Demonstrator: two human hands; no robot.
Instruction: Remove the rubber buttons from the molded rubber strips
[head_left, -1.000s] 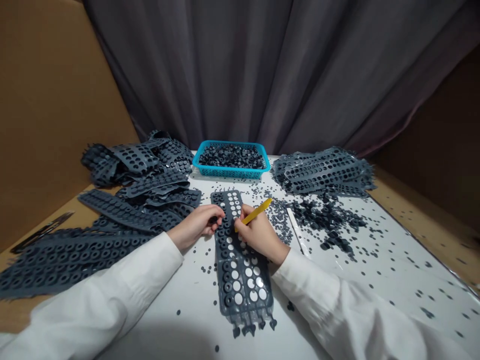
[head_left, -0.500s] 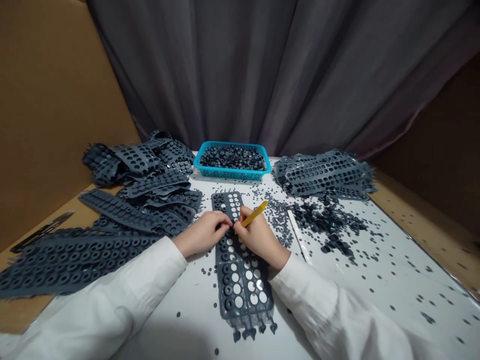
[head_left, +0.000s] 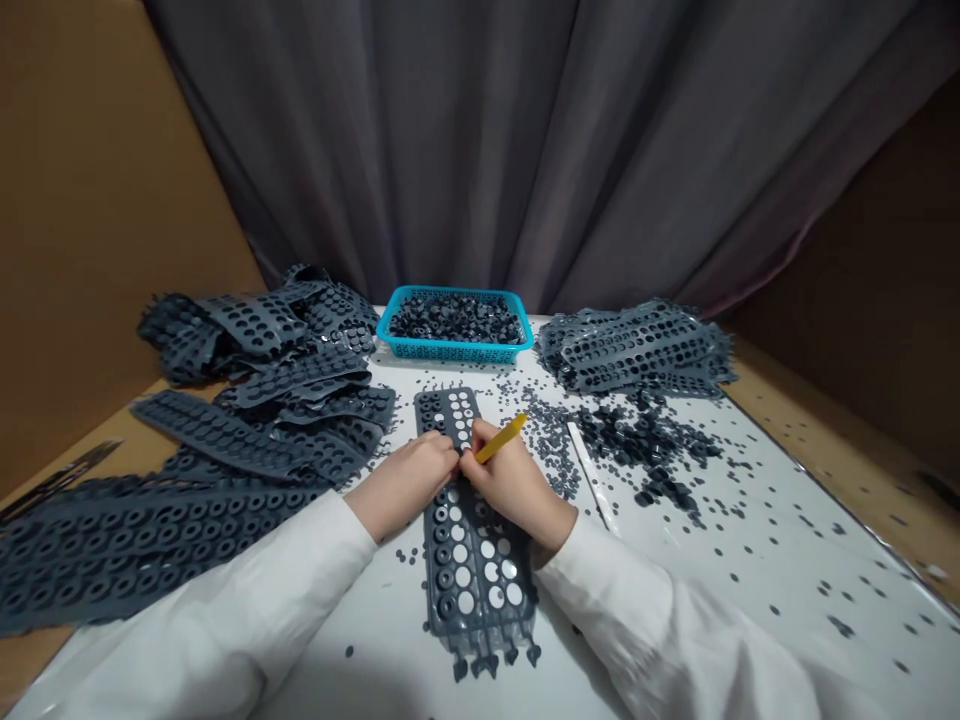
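A dark grey rubber sheet [head_left: 444, 630] of moulded rings lies lengthwise in front of me, with many round holes that show the white table. My left hand [head_left: 409, 478] rests on its left side, fingers pinched near the sheet's middle; whatever they hold is hidden. My right hand [head_left: 517, 490] grips a slim yellow tool [head_left: 504, 437], its blunt end pointing up and right. The tool's working end is hidden between the two hands, whose fingertips meet over the sheet.
A blue basket [head_left: 457, 350] full of small dark rubber pieces stands at the back. Stacked rubber sheets [head_left: 255, 400] lie left; punched sheets [head_left: 637, 345] lie back right. Loose rings [head_left: 660, 450], tiny discs and a white strip [head_left: 591, 475] are on the right. Black tweezers-like tool [head_left: 60, 480] lies far left.
The view has shifted slightly, so everything sits a little further left. My left hand has turned, its fingers now more tucked in against the right hand's fingertips. The yellow tool stays in my right hand.
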